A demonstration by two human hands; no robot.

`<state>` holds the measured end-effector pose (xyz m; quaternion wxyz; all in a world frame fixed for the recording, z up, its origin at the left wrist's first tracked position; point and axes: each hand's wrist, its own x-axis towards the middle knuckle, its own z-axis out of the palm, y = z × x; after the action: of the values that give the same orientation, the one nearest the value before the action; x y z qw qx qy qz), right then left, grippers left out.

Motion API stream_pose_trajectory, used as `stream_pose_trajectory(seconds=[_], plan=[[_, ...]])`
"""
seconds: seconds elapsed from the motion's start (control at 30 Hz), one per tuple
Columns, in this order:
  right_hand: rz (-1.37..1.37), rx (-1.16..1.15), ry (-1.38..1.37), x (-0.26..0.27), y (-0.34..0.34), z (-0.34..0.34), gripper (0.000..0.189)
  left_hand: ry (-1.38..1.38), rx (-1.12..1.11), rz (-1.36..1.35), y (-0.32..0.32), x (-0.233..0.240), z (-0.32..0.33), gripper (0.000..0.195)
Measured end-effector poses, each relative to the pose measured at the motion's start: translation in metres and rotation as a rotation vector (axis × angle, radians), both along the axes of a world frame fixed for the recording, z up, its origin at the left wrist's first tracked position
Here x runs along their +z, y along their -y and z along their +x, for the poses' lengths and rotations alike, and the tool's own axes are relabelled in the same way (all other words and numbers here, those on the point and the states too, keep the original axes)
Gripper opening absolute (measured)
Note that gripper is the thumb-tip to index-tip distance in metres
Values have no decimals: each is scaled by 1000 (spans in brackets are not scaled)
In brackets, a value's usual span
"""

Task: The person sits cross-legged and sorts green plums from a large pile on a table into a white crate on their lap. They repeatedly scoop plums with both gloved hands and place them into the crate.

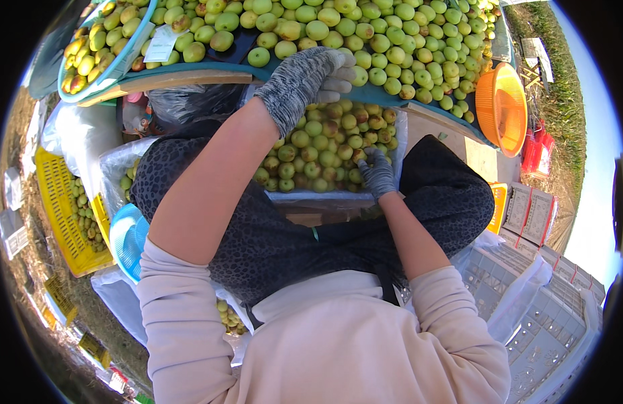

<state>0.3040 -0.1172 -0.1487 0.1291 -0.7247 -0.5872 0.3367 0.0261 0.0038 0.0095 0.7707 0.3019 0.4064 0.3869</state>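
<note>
My left hand (309, 86), in a grey knitted glove with pale fingertips, hangs over the front edge of the sorting table (364, 93). Its fingers lie close together and curve to the right; the palm is hidden, so I cannot tell whether it holds anything. A heap of green jujubes (392, 40), some blotched brown, covers the table beyond it. Below, between my knees, stands a plastic-lined box (321, 196) full of jujubes (314, 154). At the box's right side my gloved right hand (379, 174) rests against the fruit, thumb and fingers apart, with nothing visible in them.
A blue-rimmed basket (109, 76) of jujubes sits at the table's left, near a printed card (162, 44). An orange colander (501, 108) stands at the right edge. A yellow crate (64, 212) and blue basket (129, 237) flank my left; grey crates (539, 313) lie right.
</note>
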Motion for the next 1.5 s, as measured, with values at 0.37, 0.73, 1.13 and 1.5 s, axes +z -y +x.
stream_pose_trajectory(seconds=[0.37,0.73,1.13,1.5], plan=[[23,215,462,24,4,-7,38,38,3,48,3,-5,2,43],[-9,285,431,30,10,-4,47,-24,8,35,6,4,2,47],[-220,343,507,39,19,-29,54,-70,-7,6,5,10,4,44],[-95,188,205,25,23,-21,45,-37,-21,18,5,9,6,44]])
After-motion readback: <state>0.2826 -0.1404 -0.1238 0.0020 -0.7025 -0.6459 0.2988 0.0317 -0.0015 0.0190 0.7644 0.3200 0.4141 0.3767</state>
